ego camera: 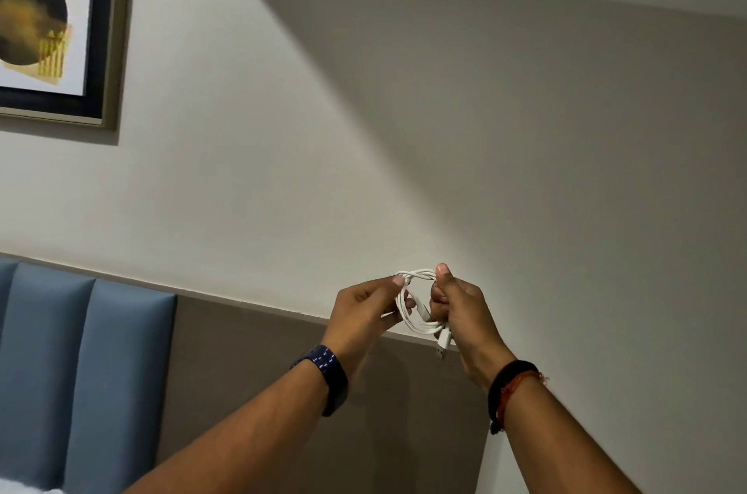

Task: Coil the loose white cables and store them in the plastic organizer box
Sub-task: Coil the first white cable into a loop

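Grey wall (404, 129), framed picture (52, 24); left hand (364, 309) and right hand (461, 309) both clamped on coiled white cable (416, 326).

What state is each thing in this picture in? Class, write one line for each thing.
White cable: wound into a loose coil, held up in the air, plug end hanging below.
Left hand: pinching the coil's left side.
Right hand: closed around the coil's right side.
Framed picture: hanging on the wall.
Organizer box: not in view.
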Motion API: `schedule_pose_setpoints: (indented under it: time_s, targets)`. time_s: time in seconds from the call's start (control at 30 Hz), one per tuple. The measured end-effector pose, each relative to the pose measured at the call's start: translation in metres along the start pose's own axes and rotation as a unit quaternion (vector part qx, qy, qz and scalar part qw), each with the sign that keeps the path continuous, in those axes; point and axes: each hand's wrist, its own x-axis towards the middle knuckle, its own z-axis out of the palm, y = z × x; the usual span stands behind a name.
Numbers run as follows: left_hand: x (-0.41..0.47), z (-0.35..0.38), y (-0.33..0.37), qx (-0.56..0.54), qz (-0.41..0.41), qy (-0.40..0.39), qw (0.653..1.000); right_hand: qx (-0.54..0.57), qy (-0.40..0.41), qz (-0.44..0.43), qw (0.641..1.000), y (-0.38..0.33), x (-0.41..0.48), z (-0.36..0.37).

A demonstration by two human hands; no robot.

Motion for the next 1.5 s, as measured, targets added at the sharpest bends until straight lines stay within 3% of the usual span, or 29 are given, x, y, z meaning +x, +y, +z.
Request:
schedule_pose_setpoints:
  time_s: [0.23,0.57,0.8,0.97,1.33,1.5]
  targets:
    - [0.001,0.001,-0.004,0.060,-0.010,0.064,0.996,-0.058,-0.029,0.001,0.998,0.007,-0.003,0.003]
    - [-0.004,-0.002,-0.001,-0.049,-0.119,-0.019,0.992,-0.140,-0.044,-0.001,0.989,0.014,-0.005,0.002]
    - [-0.001,-0.007,-0.001,0.218,-0.078,-0.003,0.973,-0.148,-0.058,0.000,0.987,0.015,-0.007,0.006]
    - [-0.002,-0.005,0.001,0.371,-0.022,0.008,0.928,-0.156,-0.050,-0.004,0.986,0.017,-0.006,0.008]
    - [-0.001,-0.015,0.018,0.469,-0.058,-0.084,0.877,-0.301,-0.023,-0.048,0.952,0.027,-0.003,0.002]
    - [0.000,-0.034,0.030,0.493,-0.013,-0.120,0.862,-0.233,-0.041,-0.030,0.971,0.029,-0.005,-0.010]
